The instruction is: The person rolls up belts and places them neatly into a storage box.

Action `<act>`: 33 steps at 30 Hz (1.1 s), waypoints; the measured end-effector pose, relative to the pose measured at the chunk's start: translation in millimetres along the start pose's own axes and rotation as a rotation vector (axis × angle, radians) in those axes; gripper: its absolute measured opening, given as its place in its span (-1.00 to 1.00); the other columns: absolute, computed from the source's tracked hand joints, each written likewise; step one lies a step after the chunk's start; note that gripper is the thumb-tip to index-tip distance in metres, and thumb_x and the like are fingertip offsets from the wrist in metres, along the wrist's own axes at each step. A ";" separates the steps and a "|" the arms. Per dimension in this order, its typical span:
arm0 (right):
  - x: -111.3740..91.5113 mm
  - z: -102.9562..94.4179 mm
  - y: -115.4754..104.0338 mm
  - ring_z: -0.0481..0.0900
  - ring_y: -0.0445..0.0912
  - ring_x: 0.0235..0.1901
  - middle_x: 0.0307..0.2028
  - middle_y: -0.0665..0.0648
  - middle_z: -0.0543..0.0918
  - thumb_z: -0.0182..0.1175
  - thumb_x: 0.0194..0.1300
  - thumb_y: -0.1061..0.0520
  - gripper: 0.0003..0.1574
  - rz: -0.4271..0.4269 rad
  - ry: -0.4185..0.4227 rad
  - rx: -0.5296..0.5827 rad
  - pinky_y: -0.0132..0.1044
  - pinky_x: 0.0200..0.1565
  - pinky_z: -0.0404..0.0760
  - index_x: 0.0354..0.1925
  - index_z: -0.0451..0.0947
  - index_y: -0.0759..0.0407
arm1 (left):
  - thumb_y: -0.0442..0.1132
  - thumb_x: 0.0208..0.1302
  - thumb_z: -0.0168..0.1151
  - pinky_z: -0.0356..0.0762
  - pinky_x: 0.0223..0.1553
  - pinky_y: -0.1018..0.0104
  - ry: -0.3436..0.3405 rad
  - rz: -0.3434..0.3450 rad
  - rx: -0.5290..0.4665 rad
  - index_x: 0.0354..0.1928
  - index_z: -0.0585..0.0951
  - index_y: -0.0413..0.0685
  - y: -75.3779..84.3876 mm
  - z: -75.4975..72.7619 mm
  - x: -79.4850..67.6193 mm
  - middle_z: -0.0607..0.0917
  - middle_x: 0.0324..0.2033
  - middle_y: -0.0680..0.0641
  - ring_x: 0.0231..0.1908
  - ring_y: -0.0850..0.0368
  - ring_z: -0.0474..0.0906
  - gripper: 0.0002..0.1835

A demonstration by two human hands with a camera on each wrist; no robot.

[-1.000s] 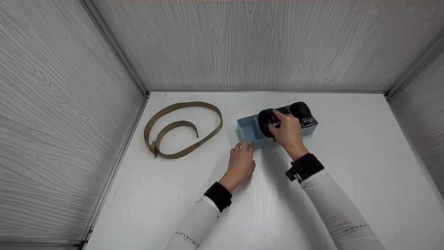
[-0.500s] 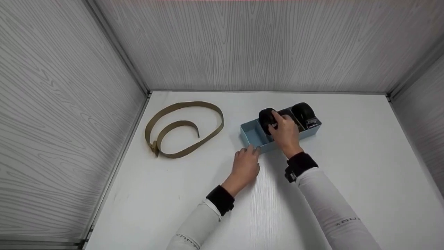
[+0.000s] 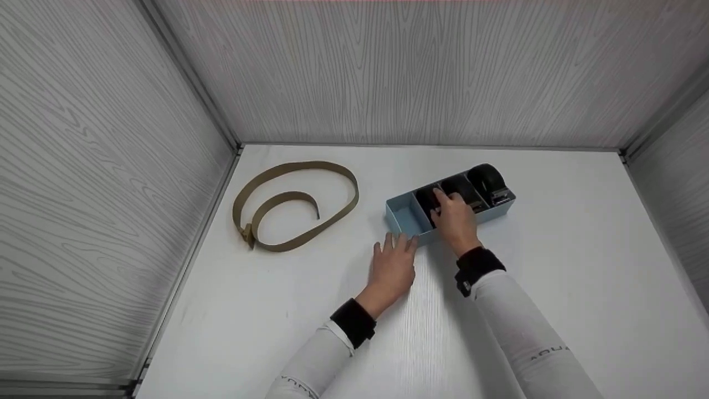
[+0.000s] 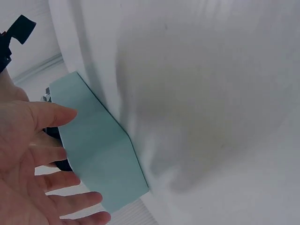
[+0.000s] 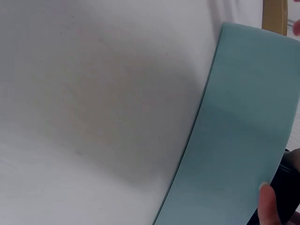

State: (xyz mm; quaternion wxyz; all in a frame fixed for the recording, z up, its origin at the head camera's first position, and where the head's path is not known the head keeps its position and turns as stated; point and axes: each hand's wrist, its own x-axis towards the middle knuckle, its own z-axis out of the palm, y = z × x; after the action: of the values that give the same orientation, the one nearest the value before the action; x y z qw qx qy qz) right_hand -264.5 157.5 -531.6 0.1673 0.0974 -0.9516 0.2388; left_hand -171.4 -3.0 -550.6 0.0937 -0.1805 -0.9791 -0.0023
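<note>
A light-blue divided box (image 3: 407, 215) stands on the table. My right hand (image 3: 455, 221) reaches into its second compartment from the left, fingers and thumb at a rolled black belt (image 3: 425, 199) that is mostly hidden. In the right wrist view, the thumb (image 5: 267, 206) lies by the box's top edge. My left hand (image 3: 392, 269) has its fingers spread at the box's front left corner, palm toward the front wall in the left wrist view. Another rolled black belt (image 3: 464, 187) sits in the third compartment. A taller black roll with a silver buckle (image 3: 487, 180) fills the right-hand one.
A tan webbing belt (image 3: 299, 242) with its buckle (image 3: 247, 235) lies in a loose loop on the white table (image 3: 249, 321), left of the box. Grey wood-grain walls (image 3: 354, 72) enclose the table at the back and sides.
My right hand has lowered the rolled black belt into the second compartment. The box has shifted slightly right and toward me. My left hand's fingers have straightened and spread.
</note>
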 end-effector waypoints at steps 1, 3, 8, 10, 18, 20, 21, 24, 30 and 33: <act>0.0 -0.3 -0.7 0.64 0.24 -0.46 -0.10 0.51 0.56 0.38 0.19 0.22 -0.35 0.005 -0.002 -0.013 0.06 -0.39 0.62 0.25 0.49 0.26 | -0.12 0.21 0.30 0.43 0.03 -0.14 -0.003 -0.002 0.014 0.32 0.49 0.07 0.6 0.4 -0.6 0.50 0.13 -0.13 0.23 -0.22 0.38 -0.41; 0.0 -1.0 -2.1 0.63 0.26 -0.45 -0.11 0.51 0.56 0.37 0.19 0.22 -0.35 0.022 0.002 -0.038 0.08 -0.39 0.62 0.24 0.48 0.28 | -0.13 0.24 0.26 0.41 0.05 -0.21 -0.012 -0.007 0.036 0.34 0.47 0.11 1.6 0.8 -1.4 0.49 0.19 -0.13 0.26 -0.27 0.35 -0.42; -0.4 -2.2 -1.1 0.62 0.30 -0.42 -0.12 0.54 0.54 0.35 0.21 0.21 -0.35 0.062 0.023 -0.073 0.11 -0.40 0.61 0.23 0.44 0.35 | -0.14 0.24 0.26 0.37 0.07 -0.27 -0.048 -0.017 0.031 0.38 0.43 0.17 0.8 2.5 1.5 0.44 0.28 -0.11 0.28 -0.31 0.30 -0.38; -0.7 -2.3 1.7 0.63 0.31 -0.39 -0.08 0.54 0.52 0.35 0.22 0.21 -0.34 0.061 0.017 -0.064 0.12 -0.38 0.61 0.25 0.43 0.35 | -0.15 0.23 0.27 0.36 0.08 -0.28 -0.074 -0.023 0.021 0.39 0.41 0.18 -0.8 3.1 4.0 0.41 0.32 -0.11 0.30 -0.31 0.28 -0.36; -4.9 -4.9 8.9 0.63 0.30 -0.27 0.15 0.52 0.39 0.36 0.24 0.11 -0.11 0.040 -0.123 -0.011 0.10 -0.31 0.62 0.44 0.22 0.20 | -0.15 0.22 0.29 0.34 0.11 -0.28 -0.134 -0.043 -0.029 0.45 0.32 0.16 -9.6 2.5 13.1 0.32 0.38 -0.14 0.33 -0.30 0.23 -0.28; -7.2 -5.6 9.9 0.61 0.33 -0.20 0.17 0.55 0.36 0.37 0.24 0.09 -0.06 0.030 -0.135 0.000 0.11 -0.28 0.62 0.46 0.17 0.23 | -0.16 0.23 0.28 0.34 0.11 -0.28 -0.145 -0.040 -0.047 0.46 0.31 0.15 -11.9 2.5 14.9 0.30 0.39 -0.14 0.34 -0.31 0.22 -0.27; -8.5 -6.1 10.2 0.60 0.35 -0.16 0.17 0.56 0.35 0.37 0.24 0.08 -0.04 0.026 -0.133 0.003 0.12 -0.26 0.61 0.46 0.15 0.25 | -0.16 0.23 0.28 0.34 0.11 -0.28 -0.151 -0.039 -0.055 0.46 0.30 0.15 -13.0 2.5 16.0 0.29 0.40 -0.14 0.34 -0.32 0.22 -0.27; -14.7 -8.2 9.8 0.54 0.37 -0.04 0.18 0.57 0.34 0.36 0.25 0.05 -0.01 0.023 -0.119 -0.002 0.13 -0.23 0.61 0.46 0.11 0.32 | -0.17 0.23 0.27 0.35 0.10 -0.28 -0.153 -0.035 -0.064 0.46 0.30 0.14 -16.8 2.2 19.9 0.28 0.41 -0.15 0.33 -0.34 0.23 -0.27; -30.6 -10.7 6.9 0.55 0.29 -0.09 0.19 0.51 0.31 0.34 0.26 0.09 -0.05 0.023 -0.057 -0.020 0.05 -0.42 0.60 0.43 0.12 0.34 | -0.18 0.21 0.28 0.35 0.10 -0.27 -0.165 -0.048 -0.060 0.46 0.30 0.14 -25.1 0.6 31.9 0.27 0.42 -0.14 0.32 -0.35 0.24 -0.26; -37.9 -10.5 6.2 0.55 0.27 -0.11 0.18 0.49 0.30 0.35 0.22 0.16 -0.10 0.015 -0.020 -0.007 0.05 -0.43 0.58 0.40 0.17 0.33 | -0.19 0.21 0.29 0.34 0.11 -0.27 -0.173 -0.061 -0.062 0.47 0.29 0.15 -29.8 0.7 39.3 0.26 0.42 -0.14 0.33 -0.34 0.23 -0.24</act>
State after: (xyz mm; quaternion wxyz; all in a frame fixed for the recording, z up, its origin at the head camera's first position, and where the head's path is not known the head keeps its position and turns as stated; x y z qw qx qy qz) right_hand -228.2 171.9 -539.3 0.1565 0.0922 -0.9547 0.2357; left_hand -218.1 -16.9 -543.1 0.0028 -0.1529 -0.9880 -0.0200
